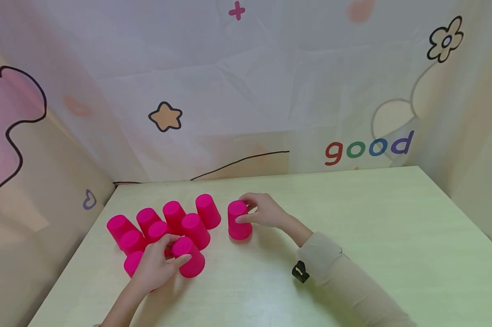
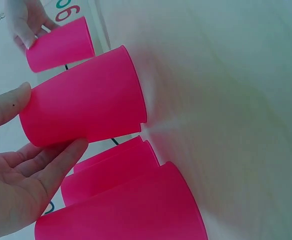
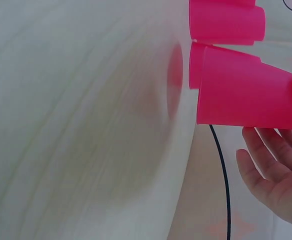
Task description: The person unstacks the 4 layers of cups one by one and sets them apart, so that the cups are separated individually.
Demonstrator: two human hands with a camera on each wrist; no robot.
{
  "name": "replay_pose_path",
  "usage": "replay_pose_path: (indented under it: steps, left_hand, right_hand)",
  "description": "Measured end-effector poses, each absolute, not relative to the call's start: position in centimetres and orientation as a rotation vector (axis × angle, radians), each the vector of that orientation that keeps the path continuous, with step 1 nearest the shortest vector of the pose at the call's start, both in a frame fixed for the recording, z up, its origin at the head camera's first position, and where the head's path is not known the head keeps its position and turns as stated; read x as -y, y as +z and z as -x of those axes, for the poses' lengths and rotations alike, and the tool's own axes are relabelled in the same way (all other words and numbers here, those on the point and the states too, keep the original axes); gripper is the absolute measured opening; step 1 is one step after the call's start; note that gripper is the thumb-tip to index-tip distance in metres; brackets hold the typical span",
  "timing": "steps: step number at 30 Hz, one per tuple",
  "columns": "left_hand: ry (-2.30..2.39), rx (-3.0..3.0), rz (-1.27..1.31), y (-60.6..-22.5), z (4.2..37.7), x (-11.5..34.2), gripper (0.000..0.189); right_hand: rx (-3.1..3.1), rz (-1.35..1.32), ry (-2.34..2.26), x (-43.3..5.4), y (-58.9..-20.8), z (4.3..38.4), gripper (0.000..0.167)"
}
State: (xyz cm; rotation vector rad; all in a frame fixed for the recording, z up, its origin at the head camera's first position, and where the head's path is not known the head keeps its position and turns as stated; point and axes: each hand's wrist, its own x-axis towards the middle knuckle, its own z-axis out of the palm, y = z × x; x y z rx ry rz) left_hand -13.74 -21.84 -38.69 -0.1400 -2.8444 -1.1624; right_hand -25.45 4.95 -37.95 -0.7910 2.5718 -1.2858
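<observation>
My right hand (image 1: 266, 211) pinches an upside-down pink plastic cup (image 1: 239, 222) between thumb and fingers. In the right wrist view this cup (image 3: 251, 90) has its rim a little above the tabletop, with a pink reflection below. My left hand (image 1: 157, 265) grips another inverted pink cup (image 1: 190, 259) near its base, thumb on one side and fingers on the other, as the left wrist view of the cup (image 2: 83, 97) shows. Several more inverted pink cups (image 1: 174, 217) stand in slanting rows behind and left of the left hand, which partly hides some, including the nearest one (image 1: 133, 262).
The pale wood-look table (image 1: 352, 236) extends to the right of the cups. A printed cloth (image 1: 250, 91) hangs along the table's back and sides. A small black object (image 1: 300, 271) hangs at the right sleeve's cuff.
</observation>
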Motion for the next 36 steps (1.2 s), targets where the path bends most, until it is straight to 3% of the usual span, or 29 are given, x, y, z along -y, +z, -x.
replay_pose_path:
  steps: [23, 29, 36]
  left_hand:
    - [-1.140, 2.851, 0.139, -38.6, 13.6, 21.4, 0.046]
    - [-1.077, 2.877, 0.158, -38.3, 14.0, 21.4, 0.048]
    - [-0.813, 2.913, 0.191, -37.0, 13.3, 20.6, 0.066]
  right_hand:
    - [-2.535, 0.819, -1.216, -0.8, -38.9, 24.6, 0.046]
    - [-2.569, 0.837, -1.168, -2.7, -39.0, 24.4, 0.057]
    - [-2.691, 0.872, -1.061, -8.7, -37.8, 24.0, 0.063]
